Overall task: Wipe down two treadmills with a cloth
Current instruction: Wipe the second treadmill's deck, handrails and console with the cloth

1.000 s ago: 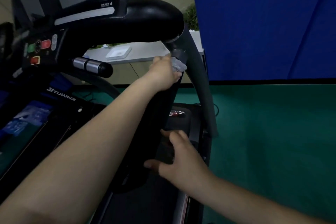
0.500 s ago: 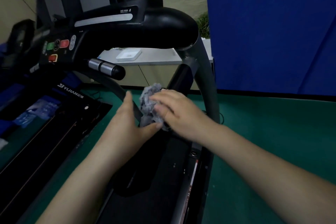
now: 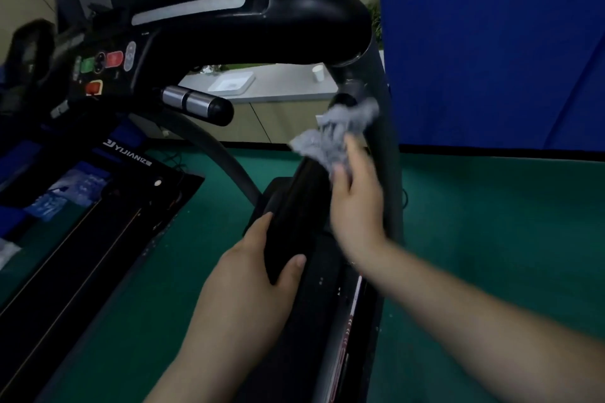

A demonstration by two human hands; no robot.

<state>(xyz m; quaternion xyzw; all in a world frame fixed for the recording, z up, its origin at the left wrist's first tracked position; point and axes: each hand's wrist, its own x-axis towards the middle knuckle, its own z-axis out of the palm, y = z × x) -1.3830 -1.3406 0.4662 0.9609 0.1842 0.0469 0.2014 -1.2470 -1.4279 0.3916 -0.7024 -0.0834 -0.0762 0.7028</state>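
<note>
With the left hand gripping the black post, the right hand clutching the cloth should press firmly along the treadmill's upright.

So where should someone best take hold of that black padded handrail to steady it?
Low on the black padded handrail, from the left, where the left hand already wraps it. It slants upward, and the right hand works the cloth at its top.
</note>
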